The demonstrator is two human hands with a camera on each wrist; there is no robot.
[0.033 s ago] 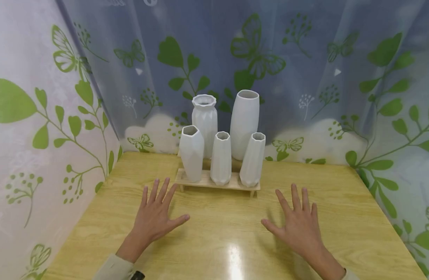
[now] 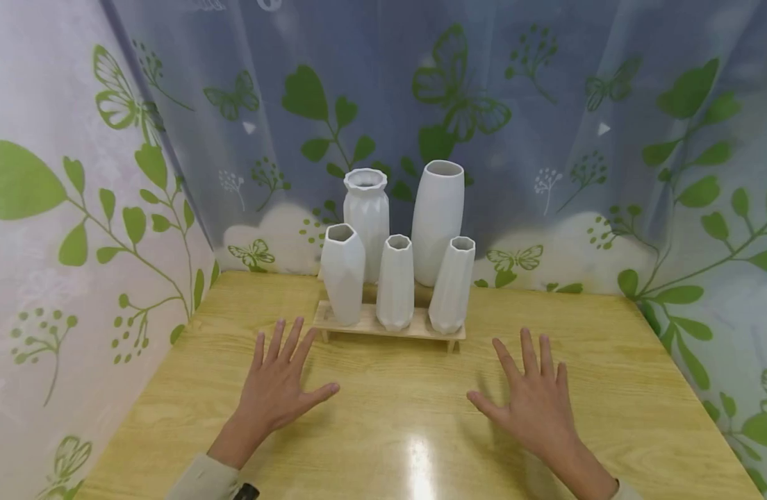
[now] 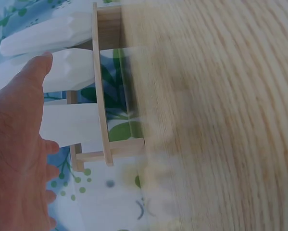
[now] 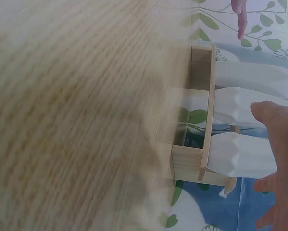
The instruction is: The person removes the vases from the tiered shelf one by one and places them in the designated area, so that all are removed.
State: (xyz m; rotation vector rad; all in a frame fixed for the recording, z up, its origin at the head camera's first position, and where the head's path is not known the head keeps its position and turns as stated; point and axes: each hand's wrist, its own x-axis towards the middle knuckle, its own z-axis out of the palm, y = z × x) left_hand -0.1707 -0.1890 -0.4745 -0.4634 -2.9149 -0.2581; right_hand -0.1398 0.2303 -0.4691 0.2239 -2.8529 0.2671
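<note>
Both hands are spread with fingers straight and hold nothing. The left hand [image 2: 276, 392] is front left of a small wooden stand [image 2: 383, 332], its fingertips near the stand's left end. To the front right is the right hand [image 2: 536, 410], apart from the stand. On the stand's front tier are a faceted white vase [image 2: 344, 278], a slim ribbed vase [image 2: 395, 285] in the middle and a tapered ribbed vase [image 2: 452, 288] at right. Behind them rise a fluted vase with a flared rim [image 2: 367, 208] and a tall smooth vase [image 2: 438, 215].
The stand is toward the back of a wood-grain table [image 2: 371, 417]. A blue curtain [image 2: 371, 42] with green leaves and butterflies hangs behind the table. Pale printed sheets [image 2: 58, 292] border the sides. A dark band [image 2: 246, 492] shows at the left wrist.
</note>
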